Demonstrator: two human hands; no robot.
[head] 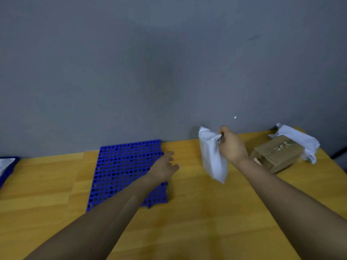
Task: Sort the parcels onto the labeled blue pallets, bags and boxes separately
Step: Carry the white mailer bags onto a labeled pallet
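A plain grey wall point(131, 72) fills the upper half of what we see, and below it runs a yellow wooden tabletop point(197, 212) pushed against that wall. 2 bare arms reach forward over it.

The right hand point(231, 147) is raised above the tabletop, and its fingers point(223, 131) are curled and pinch the crumpled upper edge of a white bag point(212, 158). The bag hangs down from those fingers, clear of the wood, with its lower corner pointing toward us.

The left hand point(165, 167) is palm down with loosely spread, relaxed fingers point(171, 154) that hold nothing. We cannot tell whether they touch anything. Just under and to the left of these fingers lies a blue pallet point(122, 169), a flat grid full of round holes with its far edge against the wall. The forearm crosses its near right corner. The hanging bag is to the right of the left fingers, well apart from the pallet.

To the right of the right fingers, a brown cardboard box point(277, 156) sits on the tabletop, with scuffed pale marks on its top. Beyond it, near the wall, a second bag point(300, 139), also white, lies touching the box and wraps around its far right side.

Far to the left of the left fingers, at the edge of our view, we see the corner of a second pallet point(8, 172) with a white thing point(5, 164) on it, too cropped for us to identify.
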